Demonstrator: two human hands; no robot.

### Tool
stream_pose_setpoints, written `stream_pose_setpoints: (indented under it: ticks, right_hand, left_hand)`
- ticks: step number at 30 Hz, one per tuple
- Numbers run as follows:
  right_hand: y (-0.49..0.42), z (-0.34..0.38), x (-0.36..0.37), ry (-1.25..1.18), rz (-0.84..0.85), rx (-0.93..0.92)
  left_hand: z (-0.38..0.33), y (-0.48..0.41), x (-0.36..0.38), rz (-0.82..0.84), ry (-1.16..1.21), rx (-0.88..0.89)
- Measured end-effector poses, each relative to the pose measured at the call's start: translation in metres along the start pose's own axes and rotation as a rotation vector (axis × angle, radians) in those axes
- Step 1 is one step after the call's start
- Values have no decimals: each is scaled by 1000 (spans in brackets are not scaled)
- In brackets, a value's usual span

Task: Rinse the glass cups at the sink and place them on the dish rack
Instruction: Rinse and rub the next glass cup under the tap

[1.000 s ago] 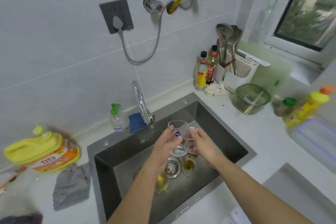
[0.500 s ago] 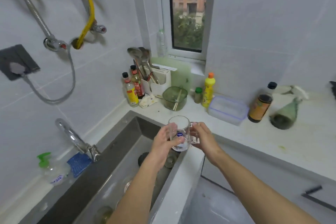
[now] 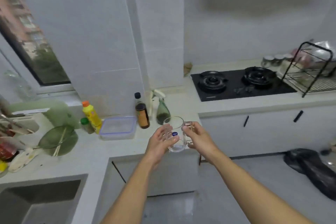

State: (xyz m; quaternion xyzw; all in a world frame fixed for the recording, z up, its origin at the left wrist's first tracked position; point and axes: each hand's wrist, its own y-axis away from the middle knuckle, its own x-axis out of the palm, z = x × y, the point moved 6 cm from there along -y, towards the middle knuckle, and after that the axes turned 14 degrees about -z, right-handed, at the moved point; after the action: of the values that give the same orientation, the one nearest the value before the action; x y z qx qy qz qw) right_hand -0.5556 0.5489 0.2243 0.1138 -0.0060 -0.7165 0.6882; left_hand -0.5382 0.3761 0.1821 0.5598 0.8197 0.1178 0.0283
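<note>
The glass mug [image 3: 174, 135] (rigid, fragile, judged slippery when wet) is held upright above the floor just off the bench [image 3: 87, 152], its body cupped by the left hand [image 3: 160, 142] and its handle pinched in the closed grip of the right hand [image 3: 199, 137], well apart from the dish rack [image 3: 309, 71].

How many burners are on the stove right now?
2, both on the black stove: the left burner nearer the wall corner, the right burner next to the dish rack.
</note>
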Motion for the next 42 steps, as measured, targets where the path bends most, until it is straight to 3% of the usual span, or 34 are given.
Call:
stream_pose_setpoints:
  ticks: [8, 29, 37, 42]
  right_hand:
    - [-34, -29, -158, -46, -215, 57]
    - [-181, -61, -468, -93, -807, 86]
    - [-224, -67, -582, -114, -884, 44]
    - [-261, -83, -670, -91, -840, 26]
  left_hand:
    - [17, 4, 174, 188, -80, -4]
    - [24, -80, 576, 711, -216, 28]
    - [47, -76, 718, 809, -233, -66]
    - [58, -71, 812, 792, -244, -65]
